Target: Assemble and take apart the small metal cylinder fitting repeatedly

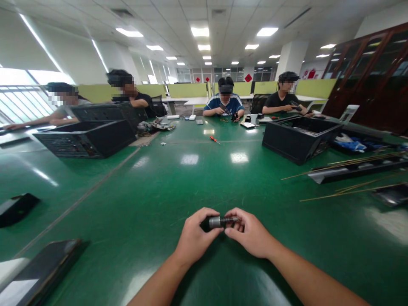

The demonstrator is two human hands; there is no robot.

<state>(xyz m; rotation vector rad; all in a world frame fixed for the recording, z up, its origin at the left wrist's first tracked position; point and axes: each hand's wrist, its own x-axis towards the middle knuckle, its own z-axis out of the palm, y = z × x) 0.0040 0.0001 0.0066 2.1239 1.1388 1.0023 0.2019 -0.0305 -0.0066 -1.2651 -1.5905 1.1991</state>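
Note:
Between my hands, above the green tabletop (191,191), is a small cylindrical metal part (216,222) with a grey barrel and a thinner, dark stepped shaft. It lies roughly level, shaft toward the right; its exact kind I cannot make out. My left hand (195,234) is closed round the barrel end, thumb below and fingers above. The fingers of my right hand (253,234) pinch the shaft's tip. Part of the barrel's left end is hidden in my left palm.
Open black computer cases stand at left (105,138) and right (296,138). An orange-handled screwdriver (214,139) lies ahead. Thin brass-coloured rods (338,195) reach in from the right. A dark flat panel (47,267) is near left. Several people sit across the table.

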